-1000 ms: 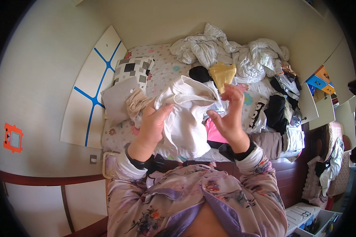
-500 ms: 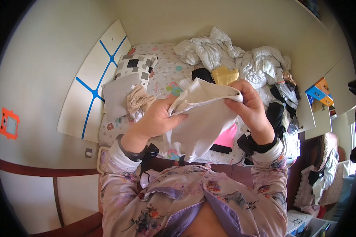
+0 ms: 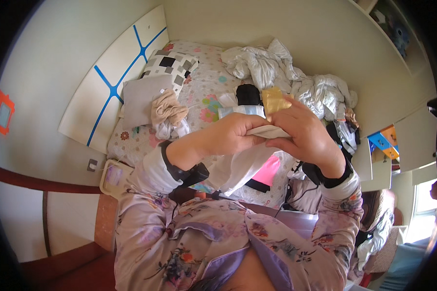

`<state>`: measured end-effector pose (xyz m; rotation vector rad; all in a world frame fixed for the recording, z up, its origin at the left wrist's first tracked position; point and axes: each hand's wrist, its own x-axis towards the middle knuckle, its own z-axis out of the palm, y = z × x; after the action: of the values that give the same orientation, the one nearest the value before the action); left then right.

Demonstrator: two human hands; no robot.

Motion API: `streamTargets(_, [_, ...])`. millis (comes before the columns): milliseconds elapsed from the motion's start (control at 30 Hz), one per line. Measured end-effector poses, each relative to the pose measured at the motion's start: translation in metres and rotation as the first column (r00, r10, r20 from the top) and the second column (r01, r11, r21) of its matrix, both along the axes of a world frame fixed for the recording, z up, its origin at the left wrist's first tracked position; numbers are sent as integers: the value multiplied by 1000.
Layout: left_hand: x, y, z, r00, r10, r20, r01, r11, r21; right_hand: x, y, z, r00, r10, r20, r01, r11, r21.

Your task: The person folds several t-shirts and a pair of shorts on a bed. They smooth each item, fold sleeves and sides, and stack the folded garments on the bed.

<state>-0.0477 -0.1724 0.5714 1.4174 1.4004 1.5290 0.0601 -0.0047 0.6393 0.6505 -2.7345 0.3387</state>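
mid-fold | both my left hand (image 3: 230,136) and right hand (image 3: 303,138) pinching the white garment (image 3: 238,167) above the bed (image 3: 204,92) | next, probably: match edges, fold again

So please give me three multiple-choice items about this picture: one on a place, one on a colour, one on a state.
1. Where does the beige garment lie?
A. on the bed, beside the grey pillow
B. on the floor
C. on the white pile

2. What colour are the lines on the white headboard?
A. red
B. blue
C. green

3. How is the white cloth held?
A. by the left hand alone
B. by neither hand
C. by the left hand and right hand together, above the bed

Answers:
1. A, it lies against the pillow's right edge.
2. B, blue lines cross on the board.
3. C, both hands close on its folded edge, and the rest hangs down.
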Motion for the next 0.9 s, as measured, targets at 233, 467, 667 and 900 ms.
streamTargets(233, [-33, -24, -18, 997, 65, -30, -65, 998, 14, 11, 9, -12, 1000, 28, 9, -26, 975, -222])
streamTargets(467, [-33, -19, -49, 961, 237, -140, -217, 965, 145, 21, 11, -22, 996, -21, 83, 50, 932, -359])
streamTargets(667, [-32, -5, -64, 968, 158, -193, -150, 987, 55, 48, 8, -21, 968, -168, 185, 239, 836, -494])
streamTargets(900, [-18, 24, -58, 847, -316, 428, 360, 933, -24, 115, 1, -35, 801, -481, 356, 525, 279, -804])
